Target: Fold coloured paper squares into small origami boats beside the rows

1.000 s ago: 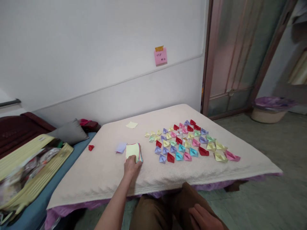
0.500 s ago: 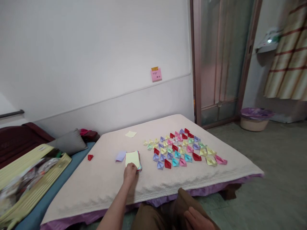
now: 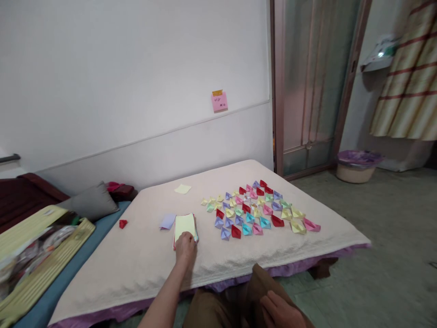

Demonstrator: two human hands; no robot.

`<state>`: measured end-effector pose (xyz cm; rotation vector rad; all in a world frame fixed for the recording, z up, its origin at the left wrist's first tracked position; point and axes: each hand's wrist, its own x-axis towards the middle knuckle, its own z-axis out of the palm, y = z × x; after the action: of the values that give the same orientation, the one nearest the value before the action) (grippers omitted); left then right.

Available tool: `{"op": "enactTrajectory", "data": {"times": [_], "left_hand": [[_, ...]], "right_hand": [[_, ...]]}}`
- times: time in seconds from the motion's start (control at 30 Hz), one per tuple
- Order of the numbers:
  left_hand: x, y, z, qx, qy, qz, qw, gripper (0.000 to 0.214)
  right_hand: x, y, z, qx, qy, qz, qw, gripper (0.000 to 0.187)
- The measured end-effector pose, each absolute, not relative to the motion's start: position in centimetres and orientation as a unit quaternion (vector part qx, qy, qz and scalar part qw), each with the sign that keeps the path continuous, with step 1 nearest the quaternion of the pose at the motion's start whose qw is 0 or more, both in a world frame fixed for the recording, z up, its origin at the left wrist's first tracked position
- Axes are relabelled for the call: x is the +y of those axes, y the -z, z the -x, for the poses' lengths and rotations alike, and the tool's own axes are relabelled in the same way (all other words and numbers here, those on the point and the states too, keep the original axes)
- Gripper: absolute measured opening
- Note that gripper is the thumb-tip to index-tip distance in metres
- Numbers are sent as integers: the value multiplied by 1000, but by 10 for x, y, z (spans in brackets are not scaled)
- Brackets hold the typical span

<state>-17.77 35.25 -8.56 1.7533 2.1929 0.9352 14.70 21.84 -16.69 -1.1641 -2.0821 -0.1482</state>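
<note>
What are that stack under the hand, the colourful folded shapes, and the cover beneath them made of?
The stack under the left hand looks like thin matte paper: flat square sheets, coloured edges showing at the side. The folded shapes seem the same paper, with sharp creases. The cover appears to be cream quilted cloth, dull and finely textured, draping over the edge.

Single view only, worn on the head. Looking forward and down from the near edge of the covered table (image 3: 143,269), across it toward the white wall (image 3: 119,82), with the door (image 3: 307,77) at right. Close to the left hand (image 3: 186,247), far from the wall.
</note>
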Motion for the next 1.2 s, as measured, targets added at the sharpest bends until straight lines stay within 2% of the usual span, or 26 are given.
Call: {"op": "enactTrajectory", "data": {"times": [0.2, 0.5, 0.57, 0.6, 0.73, 0.83, 0.93, 1.07, 1.2], "left_hand": [[326, 55, 159, 681, -491, -522, 153, 13], [220, 12, 89, 507, -639, -412, 406, 22], [196, 7, 77, 376, -681, -289, 558, 13], [185, 5, 71, 333, -691, -237, 596, 8], [144, 6, 56, 277, -680, -153, 662, 17], [117, 10, 50, 287, -671, -156, 666, 21], [91, 12, 46, 296, -680, -136, 657, 21], [58, 9, 43, 296, -693, -140, 642, 16], [35, -5, 37, 370, -661, -233, 610, 18]], "right_hand": [[215, 160, -146, -805, 28, 460, 374, 19], [205, 156, -143, -785, -57, 507, 353, 16], [195, 141, -140, -757, -166, 523, 356, 17], [188, 130, -137, -735, -250, 514, 365, 18], [152, 77, -117, -553, -663, 327, 383, 41], [128, 46, -104, -380, -788, 231, 426, 42], [113, 31, -102, -319, -786, 251, 466, 35], [97, 19, -116, -357, -725, 294, 510, 33], [79, 0, -134, -442, -692, 315, 476, 30]]}}
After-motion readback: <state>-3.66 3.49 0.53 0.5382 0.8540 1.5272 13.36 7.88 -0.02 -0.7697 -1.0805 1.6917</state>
